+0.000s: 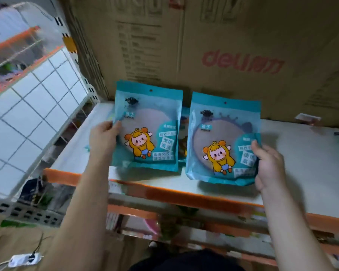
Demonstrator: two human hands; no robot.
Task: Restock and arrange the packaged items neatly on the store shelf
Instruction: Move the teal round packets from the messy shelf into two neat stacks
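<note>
Two teal packets with a yellow cartoon figure stand upright on the white shelf board (301,163). My left hand (103,139) pinches the left edge of the left packet (147,126). My right hand (268,165) grips the lower right edge of the right packet (221,139). Between and behind them a third packet (183,137) shows only as a narrow strip. Both packets lean slightly back, their lower edges near the shelf's orange front rail (184,194).
Large brown cardboard boxes (223,55) fill the back of the shelf right behind the packets. A white wire-grid rack (37,106) stands to the left. Lower shelves with mixed goods (164,227) lie below. A white power strip (25,260) lies on the floor at bottom left.
</note>
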